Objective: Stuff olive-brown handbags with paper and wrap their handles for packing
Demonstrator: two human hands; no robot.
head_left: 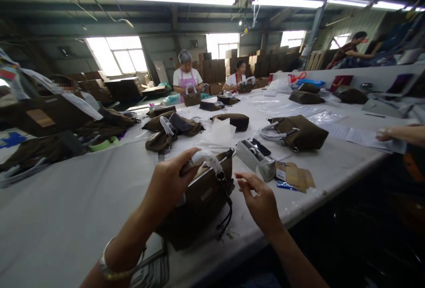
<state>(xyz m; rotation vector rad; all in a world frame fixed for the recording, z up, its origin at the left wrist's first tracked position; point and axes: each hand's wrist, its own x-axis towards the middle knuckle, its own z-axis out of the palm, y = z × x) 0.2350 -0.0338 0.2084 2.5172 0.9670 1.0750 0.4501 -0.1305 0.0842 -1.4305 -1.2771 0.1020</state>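
Observation:
A dark brown handbag (202,199) stands on the white table (66,208) right in front of me, with a handle wrapped in white foam (207,157) at its top. My left hand (169,181) is closed around that wrapped handle at the bag's top edge. My right hand (259,199) hovers just right of the bag, holding nothing, with its fingers apart and slightly curled. A black strap (227,217) hangs down the bag's right side.
A tape dispenser (255,157) and brown card tags (295,175) lie right of the bag. Several more brown bags (299,133) lie across the table. Two people work at the far end, another at left. Another person's hand (395,134) rests on papers at right.

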